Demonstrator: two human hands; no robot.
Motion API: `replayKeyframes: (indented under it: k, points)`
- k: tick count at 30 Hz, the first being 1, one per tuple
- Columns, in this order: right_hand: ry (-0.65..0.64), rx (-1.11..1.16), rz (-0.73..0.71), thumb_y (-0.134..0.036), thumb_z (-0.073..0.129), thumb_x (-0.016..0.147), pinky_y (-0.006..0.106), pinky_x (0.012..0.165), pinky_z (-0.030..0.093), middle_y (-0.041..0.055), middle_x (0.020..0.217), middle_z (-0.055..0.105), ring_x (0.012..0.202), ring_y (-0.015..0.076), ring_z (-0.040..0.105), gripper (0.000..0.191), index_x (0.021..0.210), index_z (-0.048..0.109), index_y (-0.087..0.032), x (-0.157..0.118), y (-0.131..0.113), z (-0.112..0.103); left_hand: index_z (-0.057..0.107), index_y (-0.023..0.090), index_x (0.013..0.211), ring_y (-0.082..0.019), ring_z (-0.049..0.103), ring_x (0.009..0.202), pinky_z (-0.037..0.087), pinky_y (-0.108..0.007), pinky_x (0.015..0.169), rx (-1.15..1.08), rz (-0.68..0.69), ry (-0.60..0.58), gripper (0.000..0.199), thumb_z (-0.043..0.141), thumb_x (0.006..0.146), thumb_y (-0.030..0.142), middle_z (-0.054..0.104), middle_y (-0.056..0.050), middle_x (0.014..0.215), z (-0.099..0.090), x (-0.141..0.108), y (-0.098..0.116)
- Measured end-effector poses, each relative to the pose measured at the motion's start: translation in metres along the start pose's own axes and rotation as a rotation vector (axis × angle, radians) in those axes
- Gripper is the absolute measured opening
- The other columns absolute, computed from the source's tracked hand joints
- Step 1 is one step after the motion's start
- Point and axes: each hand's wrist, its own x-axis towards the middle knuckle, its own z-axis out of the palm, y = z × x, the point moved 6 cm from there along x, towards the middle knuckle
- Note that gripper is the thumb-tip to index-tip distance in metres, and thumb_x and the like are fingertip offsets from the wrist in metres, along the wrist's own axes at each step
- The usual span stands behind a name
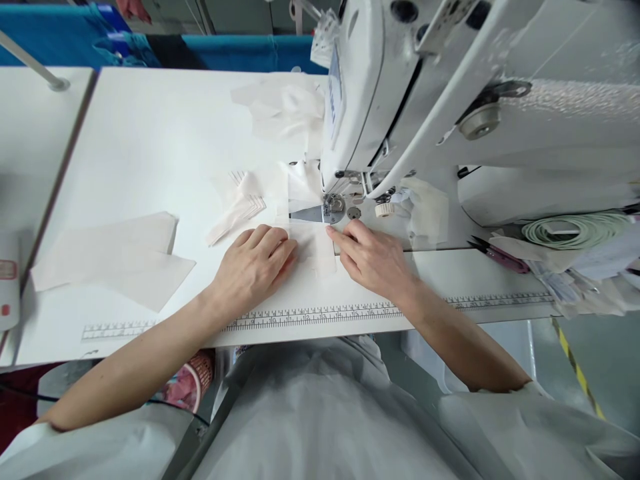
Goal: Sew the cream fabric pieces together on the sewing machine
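Along the near edge of the white worktop point(140, 133): one printed ruler strip point(280, 318), partly covered by your left forearm. Below that edge, left: one basket point(203, 367) with pink contents.

Next, by the needle area: one pale cloth point(320, 257), flat on the worktop between your hands. Your left hand point(257, 260): palm down, fingers bent, at the cloth's left side. Your right hand point(373, 257): index finger extended to the cloth's upper part, other fingers curled. Whether either hand pinches the cloth, you cannot tell from here.

Toward the left edge: pale cut panels point(115, 247), overlapping. Between these and the machine: folded pieces point(235, 213) with dark stripes.

Toward the right edge: dark-bladed snips point(500, 255), beside a coil of pale green cord point(575, 230).

Beyond your hands: one white sewing machine point(360, 87). Near the far edge: sheer cloth point(285, 110), crumpled; past that edge, blue fabric point(240, 53).
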Motion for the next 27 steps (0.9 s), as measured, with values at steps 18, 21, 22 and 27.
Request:
replayKeyframes:
  k: [18,21,22,27]
  points:
    - [0.001,-0.012,-0.008,-0.015,0.033,0.098,0.026,0.053,0.032,0.0063,0.094,0.062,0.064,0.0119,0.048,0.045,0.135,0.059,-0.019,0.001,-0.001,0.001,0.063,0.015,0.106,-0.021,0.061,0.088,0.049,-0.033,0.072,-0.122,0.191,0.112,0.014,0.052,0.097,0.018,0.067,-0.009,0.100,-0.008,-0.001,0.022]
    - [0.011,-0.008,-0.017,-0.015,0.033,0.098,0.026,0.053,0.033,0.0066,0.094,0.062,0.065,0.0121,0.049,0.044,0.134,0.059,-0.017,0.001,-0.001,0.001,0.064,0.015,0.105,-0.022,0.061,0.090,0.049,-0.034,0.072,-0.123,0.207,0.113,0.014,0.053,0.096,0.017,0.067,-0.009,0.099,-0.008,-0.002,0.023]
    - [0.012,-0.010,-0.018,-0.014,0.033,0.098,0.026,0.052,0.033,0.0067,0.094,0.062,0.065,0.0121,0.049,0.044,0.134,0.059,-0.017,0.002,-0.001,0.001,0.064,0.014,0.104,-0.022,0.061,0.090,0.049,-0.034,0.072,-0.124,0.209,0.113,0.014,0.054,0.096,0.017,0.067,-0.010,0.099,-0.008,-0.002,0.023]
    - [0.006,-0.007,-0.010,-0.014,0.032,0.097,0.027,0.052,0.032,0.0063,0.093,0.062,0.063,0.0121,0.048,0.045,0.134,0.059,-0.018,0.002,0.000,0.001,0.064,0.015,0.105,-0.022,0.061,0.090,0.050,-0.034,0.073,-0.138,0.216,0.111,0.014,0.053,0.096,0.018,0.067,-0.009,0.100,-0.008,-0.002,0.024]
